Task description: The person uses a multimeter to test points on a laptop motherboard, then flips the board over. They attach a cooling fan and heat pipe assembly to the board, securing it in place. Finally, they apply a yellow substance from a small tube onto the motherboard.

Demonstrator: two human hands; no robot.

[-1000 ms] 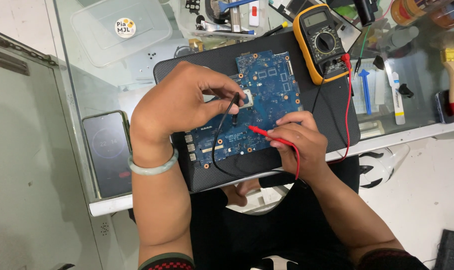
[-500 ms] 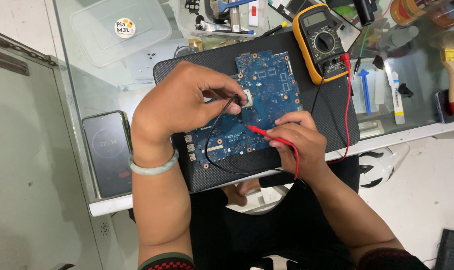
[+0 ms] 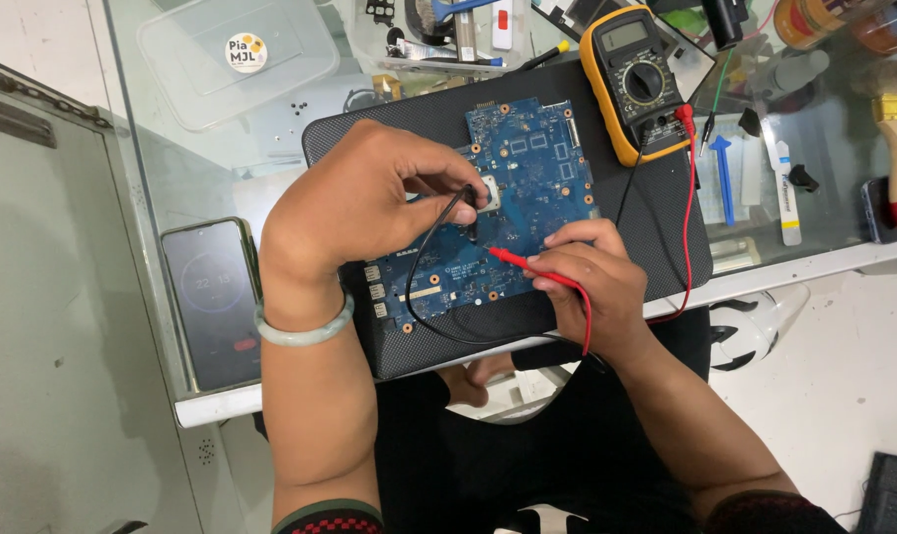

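Testing step. Left hand (image 3: pixel 369 208) pinches black probe (image 3: pixel 471 229) onto blue board (image 3: pixel 527 188), mid black mat (image 3: pixel 656 222). Right hand (image 3: pixel 592 287) pinches red probe (image 3: pixel 515 259) on board. Next: hold tips steady, read yellow meter (image 3: pixel 638 79) at mat's far edge.

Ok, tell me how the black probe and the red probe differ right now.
The black probe stands nearly upright under the left hand; the red probe lies low and slanted, held by the right hand. The black probe's tip is near the middle of the blue circuit board; the red probe's tip is just below it. The black lead loops toward the board's near edge; the red lead arcs right. Both leads run toward the yellow multimeter.
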